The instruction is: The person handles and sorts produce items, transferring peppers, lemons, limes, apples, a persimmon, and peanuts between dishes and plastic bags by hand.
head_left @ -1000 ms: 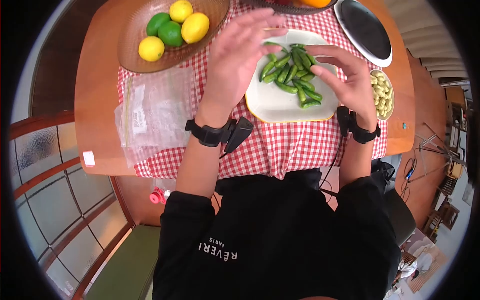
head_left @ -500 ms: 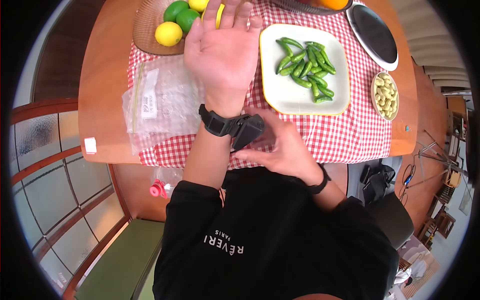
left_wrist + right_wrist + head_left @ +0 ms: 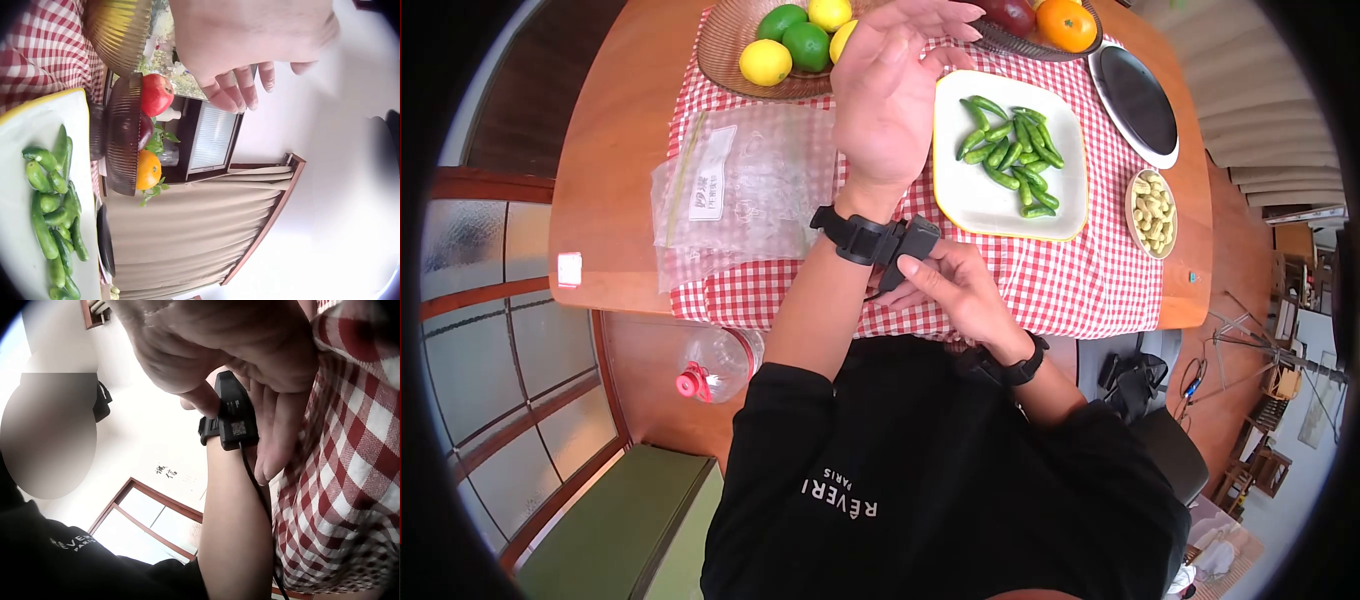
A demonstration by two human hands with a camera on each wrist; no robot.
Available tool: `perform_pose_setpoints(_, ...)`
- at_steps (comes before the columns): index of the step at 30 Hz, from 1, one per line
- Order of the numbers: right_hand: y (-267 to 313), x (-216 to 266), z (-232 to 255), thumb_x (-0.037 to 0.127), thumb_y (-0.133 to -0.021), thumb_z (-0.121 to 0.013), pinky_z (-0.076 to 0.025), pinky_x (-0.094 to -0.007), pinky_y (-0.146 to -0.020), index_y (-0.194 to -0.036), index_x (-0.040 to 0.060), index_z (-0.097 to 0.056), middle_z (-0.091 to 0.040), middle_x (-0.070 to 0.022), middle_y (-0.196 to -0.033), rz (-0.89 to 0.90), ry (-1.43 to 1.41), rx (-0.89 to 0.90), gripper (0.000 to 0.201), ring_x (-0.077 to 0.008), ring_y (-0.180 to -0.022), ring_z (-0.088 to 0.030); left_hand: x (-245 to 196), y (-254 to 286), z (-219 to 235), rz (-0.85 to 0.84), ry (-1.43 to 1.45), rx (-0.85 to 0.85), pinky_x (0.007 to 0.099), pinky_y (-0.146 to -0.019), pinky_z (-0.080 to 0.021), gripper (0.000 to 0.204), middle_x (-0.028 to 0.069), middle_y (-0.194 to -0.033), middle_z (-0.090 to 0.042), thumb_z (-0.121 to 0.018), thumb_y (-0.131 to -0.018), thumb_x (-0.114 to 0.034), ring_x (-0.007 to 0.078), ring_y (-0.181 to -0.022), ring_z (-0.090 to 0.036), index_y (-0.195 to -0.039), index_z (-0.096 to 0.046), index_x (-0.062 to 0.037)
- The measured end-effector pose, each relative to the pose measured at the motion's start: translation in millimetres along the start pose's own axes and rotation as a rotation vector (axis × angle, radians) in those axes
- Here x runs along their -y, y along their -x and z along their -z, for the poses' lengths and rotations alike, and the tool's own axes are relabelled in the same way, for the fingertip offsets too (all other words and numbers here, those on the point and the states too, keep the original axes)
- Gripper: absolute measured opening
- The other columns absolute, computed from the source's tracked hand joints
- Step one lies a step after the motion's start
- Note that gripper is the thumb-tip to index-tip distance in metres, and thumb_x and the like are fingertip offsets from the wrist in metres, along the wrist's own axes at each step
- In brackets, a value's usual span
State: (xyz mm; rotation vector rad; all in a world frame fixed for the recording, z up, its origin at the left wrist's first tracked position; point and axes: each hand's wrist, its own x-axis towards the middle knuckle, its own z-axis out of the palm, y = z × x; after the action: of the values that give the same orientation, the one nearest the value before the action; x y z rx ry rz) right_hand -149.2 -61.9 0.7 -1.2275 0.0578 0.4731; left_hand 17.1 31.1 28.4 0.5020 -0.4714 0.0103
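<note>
My left hand [image 3: 890, 115] is held palm up with loosely bent fingers and nothing in it, left of the white plate [image 3: 970, 215]. Green chili peppers [image 3: 1025, 150] lie in a heap on that plate. At my left wrist, my right hand [image 3: 965, 290] pinches the black wrist camera [image 3: 910, 250] between thumb and fingers. The right wrist view shows the camera's underside [image 3: 236, 412] with a label and a cable, the thumb on one side and fingers on the other. A black strap [image 3: 845, 232] fastens it to the wrist.
A brown glass bowl [image 3: 725, 70] holds lemons and limes. Another bowl [image 3: 122, 134] carries several fruits, an orange one among them. Plastic zip bags [image 3: 770, 180] lie on the checked cloth [image 3: 1090, 290]. Peanuts [image 3: 1154, 212] fill a small bowl at right, near a black-and-white oval dish [image 3: 1135, 100].
My right hand came from over the peppers to my left wrist and now grips the camera there. My left hand moved off the plate and turned palm up, its fingers now more bent.
</note>
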Motion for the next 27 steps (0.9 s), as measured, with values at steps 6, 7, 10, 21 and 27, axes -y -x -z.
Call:
perform_pose_setpoints(6, 6, 1, 1, 0.024, -0.111, -0.059, -0.064, -0.0342, -0.081, -0.124, -0.0084, -0.067, -0.075, -0.0154, -0.108, -0.026, -0.012, 0.027, 0.036, -0.0238, -0.094, -0.077, -6, 2, -12, -0.112, -0.006, 0.174, 0.0408, -0.099, -0.049, 0.052, 0.0245, -0.134, -0.064, -0.057, -0.103, -0.029, 0.0282, -0.118, -0.062, -0.140, -0.052, 0.0076)
perform_pose_setpoints(7, 6, -1, 2, 0.025, -0.111, -0.058, -0.064, -0.0340, -0.083, -0.124, -0.0082, -0.067, -0.075, -0.0151, -0.108, -0.020, -0.014, 0.047, 0.037, -0.0240, -0.096, -0.077, -10, 1, -16, -0.119, -0.007, 0.181, 0.0408, -0.099, -0.049, 0.052, 0.0245, -0.134, -0.064, -0.057, -0.103, -0.029, 0.0282, -0.118, -0.062, -0.140, -0.052, 0.0076)
perform_pose_setpoints(10, 7, 4, 3, 0.025, -0.111, -0.058, -0.064, -0.0335, -0.084, -0.123, -0.0076, -0.068, -0.076, -0.0147, -0.108, -0.012, -0.036, 0.090, 0.037, -0.0232, -0.098, -0.077, -16, 8, -27, -0.028, -0.173, 0.077, 0.0413, -0.100, -0.049, 0.055, 0.0255, -0.135, -0.064, -0.058, -0.103, -0.031, 0.0287, -0.120, -0.062, -0.140, -0.052, 0.0085)
perform_pose_setpoints(21, 22, 10, -6, 0.007, -0.103, -0.068, -0.058, -0.0336, -0.094, -0.127, -0.0037, -0.066, -0.074, -0.0113, -0.119, 0.179, -0.002, 0.103, 0.026, -0.0156, -0.104, -0.071, -23, 13, -59, -0.050, -0.170, 0.303, 0.0402, -0.104, -0.047, 0.067, 0.0272, -0.142, -0.058, -0.067, -0.099, -0.038, 0.0289, -0.126, -0.058, -0.140, -0.050, 0.0117)
perform_pose_setpoints(27, 28, -5, -3, 0.004, -0.100, -0.072, -0.056, -0.0282, -0.085, -0.125, -0.0027, -0.068, -0.071, -0.0049, -0.109, 0.328, -0.008, -0.020, 0.026, -0.0083, -0.098, -0.067, -19, 16, -64, -0.093, -0.161, 0.278, 0.0404, -0.100, -0.049, 0.067, 0.0253, -0.138, -0.061, -0.071, -0.097, -0.040, 0.0289, -0.124, -0.060, -0.137, -0.053, 0.0104)
